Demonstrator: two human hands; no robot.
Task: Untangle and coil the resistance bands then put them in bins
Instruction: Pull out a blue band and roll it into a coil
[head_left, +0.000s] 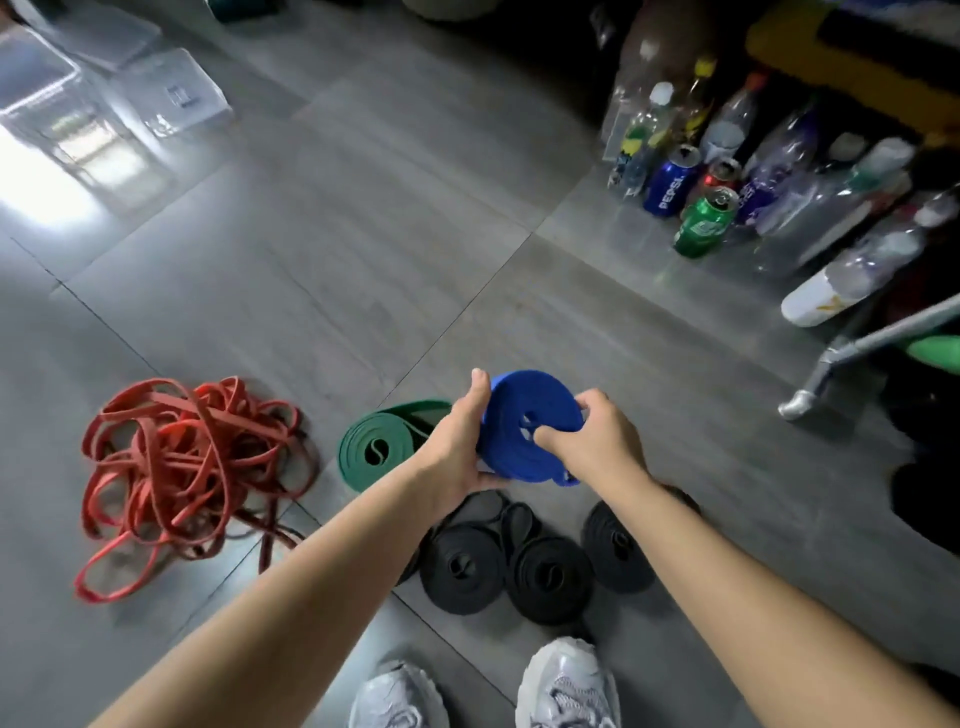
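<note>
Clasping the coiled blue resistance band (511, 415) at lower centre with left hand (457, 441) fingers, pinching its middle with right hand (592, 441) fingers.

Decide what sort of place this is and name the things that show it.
Probably a home storage or workout corner: tiled floor, red resistance bands lying on it, drink bottles and cans along one side.

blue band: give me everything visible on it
The blue band is a flat, wide, matte strap, rubbery-looking, wound into a thick coil with a small open centre. It is held in the air, tilted, flat face toward the camera. The left hand cups its left edge; the right hand grips its right side, fingers curled at the centre. A loose end pokes out lower right.
</note>
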